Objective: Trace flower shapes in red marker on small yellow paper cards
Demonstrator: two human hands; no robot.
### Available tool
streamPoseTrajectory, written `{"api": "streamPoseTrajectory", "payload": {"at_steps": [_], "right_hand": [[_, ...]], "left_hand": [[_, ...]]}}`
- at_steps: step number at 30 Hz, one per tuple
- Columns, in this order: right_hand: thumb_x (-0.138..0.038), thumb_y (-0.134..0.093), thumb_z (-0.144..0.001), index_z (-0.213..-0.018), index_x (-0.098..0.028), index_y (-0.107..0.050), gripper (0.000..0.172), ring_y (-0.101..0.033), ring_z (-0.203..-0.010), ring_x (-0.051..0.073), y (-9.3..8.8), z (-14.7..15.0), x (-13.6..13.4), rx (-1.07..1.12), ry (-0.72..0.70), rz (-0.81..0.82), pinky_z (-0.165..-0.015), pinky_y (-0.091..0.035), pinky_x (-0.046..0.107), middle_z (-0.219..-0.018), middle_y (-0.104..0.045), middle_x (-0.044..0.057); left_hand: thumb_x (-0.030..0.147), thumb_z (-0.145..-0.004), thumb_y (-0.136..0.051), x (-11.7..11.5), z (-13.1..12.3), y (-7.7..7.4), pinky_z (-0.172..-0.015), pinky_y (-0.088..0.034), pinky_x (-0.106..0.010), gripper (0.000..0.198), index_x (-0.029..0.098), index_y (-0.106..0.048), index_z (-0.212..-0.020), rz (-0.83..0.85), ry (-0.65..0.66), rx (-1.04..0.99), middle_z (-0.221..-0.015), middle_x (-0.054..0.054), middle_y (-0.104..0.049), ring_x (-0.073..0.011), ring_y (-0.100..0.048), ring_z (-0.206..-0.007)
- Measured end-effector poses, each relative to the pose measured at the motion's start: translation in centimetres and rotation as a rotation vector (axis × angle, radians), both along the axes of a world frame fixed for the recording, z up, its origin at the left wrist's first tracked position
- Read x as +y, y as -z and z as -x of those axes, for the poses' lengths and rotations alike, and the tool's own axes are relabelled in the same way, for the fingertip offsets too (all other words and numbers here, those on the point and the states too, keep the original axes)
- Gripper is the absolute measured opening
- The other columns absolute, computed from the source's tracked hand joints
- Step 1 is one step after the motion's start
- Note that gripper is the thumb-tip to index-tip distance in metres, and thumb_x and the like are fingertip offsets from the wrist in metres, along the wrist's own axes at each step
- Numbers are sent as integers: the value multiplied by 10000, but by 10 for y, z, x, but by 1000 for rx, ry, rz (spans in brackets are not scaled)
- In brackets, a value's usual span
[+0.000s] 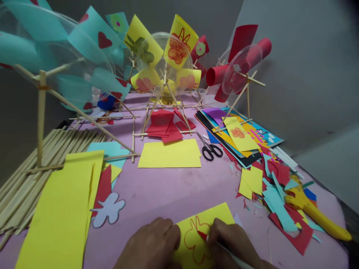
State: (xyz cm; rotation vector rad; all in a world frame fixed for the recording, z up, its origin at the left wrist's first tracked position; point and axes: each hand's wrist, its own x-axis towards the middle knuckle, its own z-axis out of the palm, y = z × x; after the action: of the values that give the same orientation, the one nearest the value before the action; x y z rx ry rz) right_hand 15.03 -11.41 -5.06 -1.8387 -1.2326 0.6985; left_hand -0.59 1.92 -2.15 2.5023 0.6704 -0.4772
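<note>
At the table's near edge lies a piece of yellow paper [221, 213] bearing a red outline of a butterfly, its lower part out of view. My right hand [230, 239] is closed round a red marker [202, 235], its red end at the drawing's upper wing. My left hand [151, 243] rests with bent fingers on the paper's left side, pressing it against the table. A pale butterfly cutout [109, 210] lies to the left of that hand, partly over a strip of red paper [103, 186].
Yellow sheets [56, 209] and bamboo sticks [17, 179] lie left. Ahead are another yellow sheet [169, 154], black-handled scissors [211, 151] and stick-framed paper wheels [165, 48]. Paper scraps [280, 201] and a yellow-handled tool [316, 213] sit right.
</note>
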Motion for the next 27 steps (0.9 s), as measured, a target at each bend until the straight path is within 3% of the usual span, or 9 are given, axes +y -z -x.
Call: {"api": "streamPoseTrajectory", "payload": {"at_steps": [9,18,27], "right_hand": [[-266,-477,-712,-688,-209,-584,124,-623,-615,168,-19,-12,4,22,-98,422,-541,-399,225,-648,-677,9],[-182,-462,-690,-672,-198,-523,66,-653,-639,179,-29,-8,10,85,-120,408,-550,-409,213,-659,-697,29],[-147,-446,-702,-680,-200,-534,105,-665,-638,189,-31,-6,10,-4,-126,423,-524,-398,207,-647,-701,26]], "left_hand": [[158,-642,-544,2,-7,-28,-697,-335,-325,192,215,-567,-823,109,-47,114,-932,-14,-600,-208,-515,-825],[162,-649,-534,4,-9,-27,-696,-333,-328,212,211,-563,-853,136,-36,141,-945,-21,-595,-212,-516,-830],[168,-639,-511,3,-10,-24,-679,-329,-319,200,211,-558,-828,132,-30,128,-913,-15,-586,-199,-507,-795]]}}
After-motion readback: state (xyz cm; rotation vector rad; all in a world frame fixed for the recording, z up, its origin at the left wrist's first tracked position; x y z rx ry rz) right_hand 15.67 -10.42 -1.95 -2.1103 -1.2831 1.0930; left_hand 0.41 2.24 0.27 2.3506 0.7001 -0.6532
